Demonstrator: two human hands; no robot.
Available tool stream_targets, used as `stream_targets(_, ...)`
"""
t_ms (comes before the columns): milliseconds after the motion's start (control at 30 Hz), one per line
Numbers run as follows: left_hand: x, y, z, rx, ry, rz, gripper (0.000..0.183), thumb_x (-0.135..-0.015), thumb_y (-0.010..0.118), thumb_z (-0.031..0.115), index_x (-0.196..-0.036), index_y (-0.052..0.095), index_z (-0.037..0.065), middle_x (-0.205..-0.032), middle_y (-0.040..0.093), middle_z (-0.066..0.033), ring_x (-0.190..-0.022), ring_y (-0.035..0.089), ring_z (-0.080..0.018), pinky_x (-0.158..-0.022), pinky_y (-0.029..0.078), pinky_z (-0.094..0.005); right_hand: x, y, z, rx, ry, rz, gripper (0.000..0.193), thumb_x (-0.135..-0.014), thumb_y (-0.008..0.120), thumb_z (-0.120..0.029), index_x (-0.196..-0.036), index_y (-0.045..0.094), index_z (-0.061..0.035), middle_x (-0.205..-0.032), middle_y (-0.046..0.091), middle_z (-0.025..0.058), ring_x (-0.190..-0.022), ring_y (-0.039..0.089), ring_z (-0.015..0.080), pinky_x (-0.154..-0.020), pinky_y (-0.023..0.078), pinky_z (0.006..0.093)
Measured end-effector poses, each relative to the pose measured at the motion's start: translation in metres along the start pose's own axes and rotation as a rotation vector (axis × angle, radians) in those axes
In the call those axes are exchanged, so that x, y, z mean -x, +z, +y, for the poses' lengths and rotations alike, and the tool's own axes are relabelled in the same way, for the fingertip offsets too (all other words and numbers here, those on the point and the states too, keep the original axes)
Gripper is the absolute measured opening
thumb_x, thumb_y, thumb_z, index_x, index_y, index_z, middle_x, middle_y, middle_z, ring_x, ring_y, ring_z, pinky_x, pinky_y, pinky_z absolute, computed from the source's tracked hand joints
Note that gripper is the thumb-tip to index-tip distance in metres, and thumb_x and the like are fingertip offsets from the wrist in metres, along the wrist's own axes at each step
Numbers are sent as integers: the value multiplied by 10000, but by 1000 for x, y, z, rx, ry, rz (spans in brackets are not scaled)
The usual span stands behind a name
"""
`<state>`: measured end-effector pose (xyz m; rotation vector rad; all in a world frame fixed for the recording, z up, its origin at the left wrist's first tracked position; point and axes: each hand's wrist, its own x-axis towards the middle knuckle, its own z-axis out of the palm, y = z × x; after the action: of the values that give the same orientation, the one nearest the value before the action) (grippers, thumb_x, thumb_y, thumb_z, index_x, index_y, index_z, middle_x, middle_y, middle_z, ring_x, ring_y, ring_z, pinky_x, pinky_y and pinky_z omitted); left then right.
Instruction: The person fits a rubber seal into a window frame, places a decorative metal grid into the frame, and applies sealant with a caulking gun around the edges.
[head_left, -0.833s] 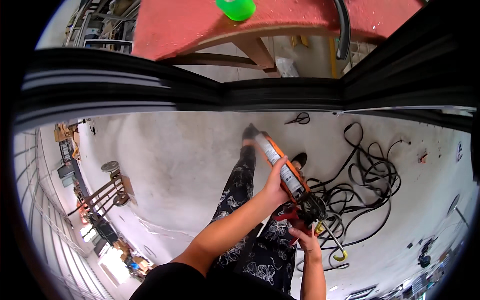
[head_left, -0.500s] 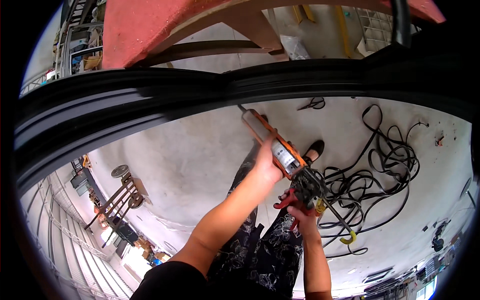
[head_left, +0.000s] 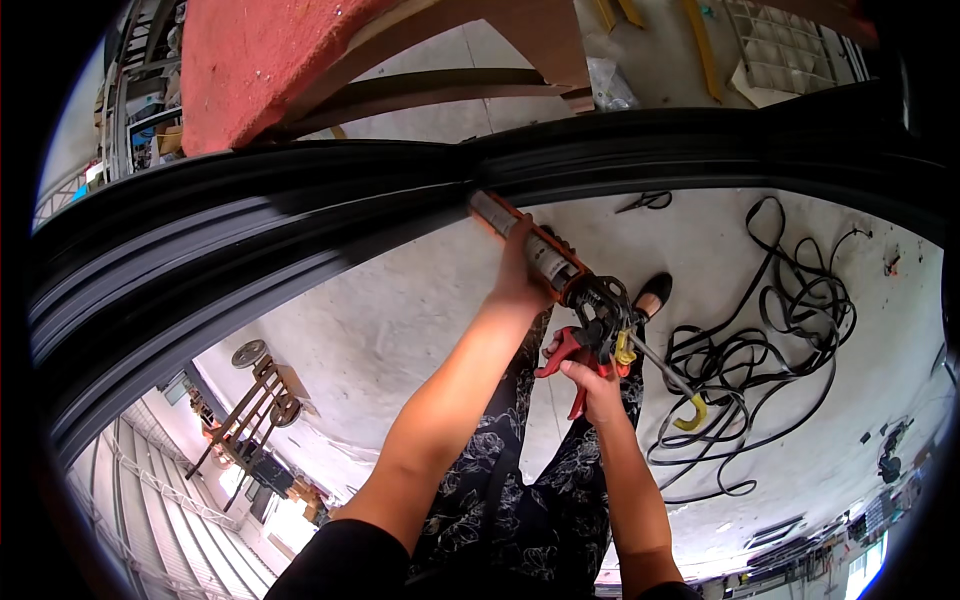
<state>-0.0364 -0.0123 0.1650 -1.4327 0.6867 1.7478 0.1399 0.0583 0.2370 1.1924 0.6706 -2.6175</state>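
Both my hands carry a caulking gun [head_left: 597, 298] with an orange frame, red handle and trigger, and a yellow-hooked rod pointing back toward the lower right. My left hand [head_left: 520, 270] wraps round the frame and the pale sealant cartridge [head_left: 546, 262] lying in it. My right hand [head_left: 592, 385] closes on the red handle. The gun's front end reaches the lower edge of a dark grooved frame bar [head_left: 400, 185] that crosses the view; the nozzle tip is hard to make out against it.
Tangled black cable [head_left: 760, 345] lies on the pale floor at the right. Scissors [head_left: 650, 201] rest beyond my foot. A wheeled metal cart [head_left: 245, 400] stands at the left. Behind the bar is a red-topped stand [head_left: 250, 70] with brown legs.
The caulking gun has moved slightly up and left with both hands, bringing its front end up to the dark bar. The view has also shifted a little.
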Motion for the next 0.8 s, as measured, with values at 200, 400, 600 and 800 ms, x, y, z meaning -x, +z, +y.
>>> stream_targets(200, -1, -4, -1, -16, 27, 2, 524, -781, 739, 397, -1076, 500, 36, -895, 569, -144, -823, 596, -306, -779, 535, -479, -1, 1, 13, 24, -4, 46, 315, -862, 619, -67, -1161, 561, 13, -1010, 630, 92, -922, 631, 209, -836, 539, 375)
stream_targets(400, 12, 7, -3, -35, 37, 95, 374, -840, 669, 401, -1012, 555, 89, -851, 594, -97, -804, 601, -268, -756, 528, -443, 4, 2, 21, 29, -28, 54, 216, -894, 612, -82, -1087, 578, 10, -940, 632, 86, -823, 626, 186, -726, 541, 345)
stream_targets(600, 19, -2, 1, -168, 64, 52, 438, -833, 645, 460, -996, 556, 64, -849, 599, -111, -782, 597, -277, -723, 530, -438, 10, 13, 30, 61, -36, 127, 201, -896, 624, -71, -1080, 584, -2, -914, 628, 58, -773, 607, 147, -667, 522, 297)
stream_targets(800, 29, -17, 14, -147, -24, -201, 430, -812, 671, 429, -883, 545, 24, -805, 601, -109, -733, 606, -269, -710, 529, -395, 9, 11, 43, 241, -73, 129, 174, -871, 662, -62, -1027, 596, -25, -830, 598, -6, -717, 549, 87, -640, 480, 264)
